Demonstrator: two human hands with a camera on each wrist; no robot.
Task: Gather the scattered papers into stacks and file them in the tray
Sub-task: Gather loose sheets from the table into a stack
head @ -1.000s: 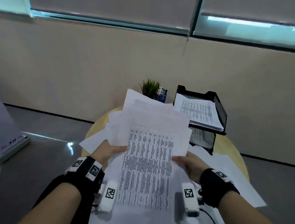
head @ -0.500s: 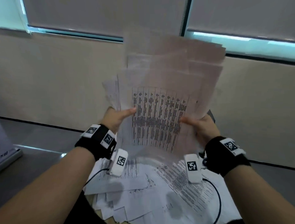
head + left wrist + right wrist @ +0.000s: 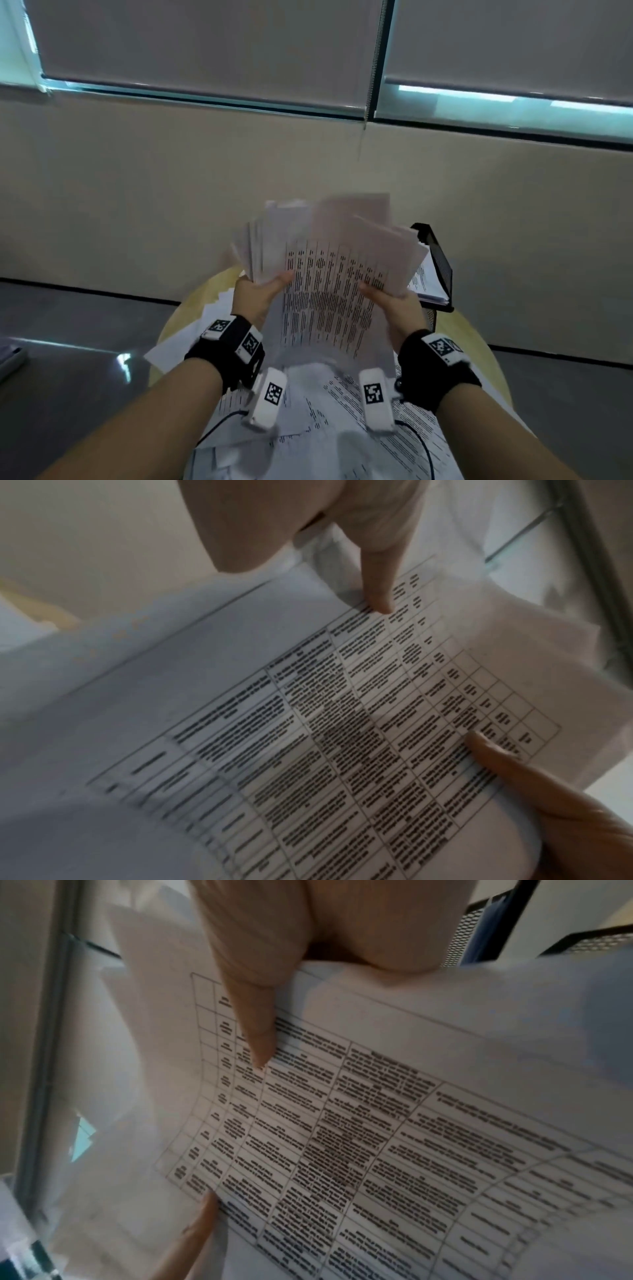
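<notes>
Although the top sheet of the loose bundle of white printed papers [image 3: 329,274] carries a ruled table packed with black text, the lettering is too blurred in every view to read, and the only other markings are square black-and-white coded tags on the black wristbands [image 3: 229,346] and on the white wrist camera housings [image 3: 270,397]. At the centre of the head view the person holds this bundle raised and tilted, its uneven upper edges fanned out against the beige wall [image 3: 137,188]. Left hand [image 3: 257,294] grips the bundle's left edge, thumb lying across the printed face and the remaining fingers hidden behind the sheets. Right hand [image 3: 394,301] clamps the right edge the same way, thumb [image 3: 253,1031] pressed on the table's columns. Both forearms reach up from the bottom corners of the frame. Behind the bundle, at centre right, the black mesh file tray [image 3: 440,263] already holds a stack of printed sheets. Below the wrists, more white printed sheets [image 3: 325,411] lie scattered over the round pale wooden table [image 3: 479,359], overlapping one another.
</notes>
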